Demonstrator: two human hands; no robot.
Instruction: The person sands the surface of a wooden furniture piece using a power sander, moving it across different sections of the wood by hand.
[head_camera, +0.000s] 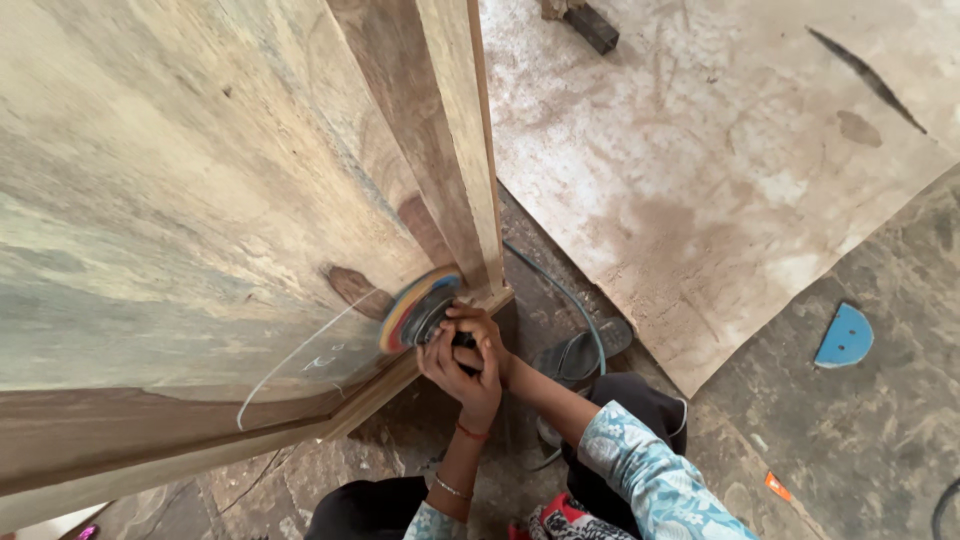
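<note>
Both my hands grip a small grinder whose spinning, multicoloured sanding disc (415, 312) presses against the lower corner of a large upright wooden door panel (190, 200). My left hand (455, 372) wraps the tool body from below. My right hand (480, 328) covers it from above, beside the panel's frame edge (470, 150). The tool body is mostly hidden by my fingers.
A teal power cord (570, 300) curves behind the panel across the floor. A dusty plywood sheet (720, 180) lies on the floor to the right, with a blue half-round piece (845, 337) beyond it. A dark sandal (580, 352) sits near my knee. A dark block (592, 27) lies at the top.
</note>
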